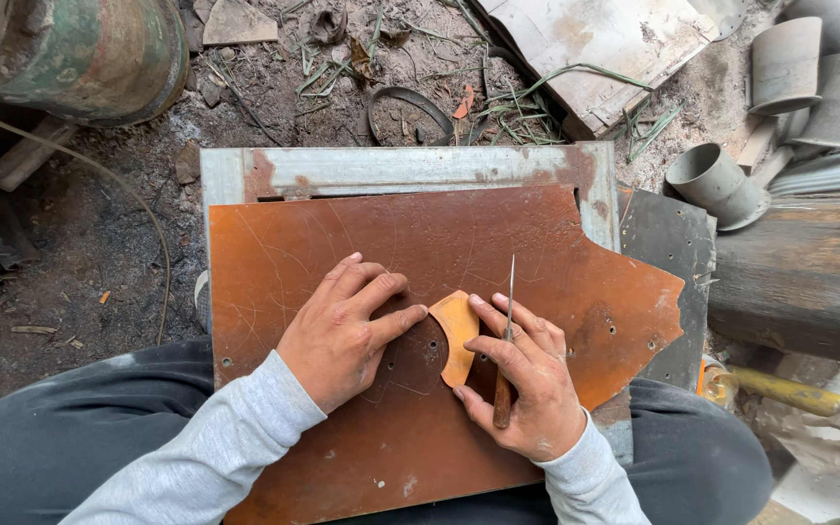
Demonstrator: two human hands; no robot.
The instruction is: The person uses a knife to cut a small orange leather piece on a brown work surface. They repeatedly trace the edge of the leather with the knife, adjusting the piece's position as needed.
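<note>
the left hand [342,335] presses flat on the rusty sheet [537,262], fingertip pinning the orange template [457,335] at its three o'clock, while the right hand [522,384] grips a scriber [507,340] beside it for tracing

Grey clay pots [785,63], log [799,277]

rusty sheet [342,243] on grey plate [391,167]

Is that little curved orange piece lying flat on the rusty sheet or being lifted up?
Flat. The curved orange piece lies on the rusty sheet, pinned between the left hand and right hand.
</note>
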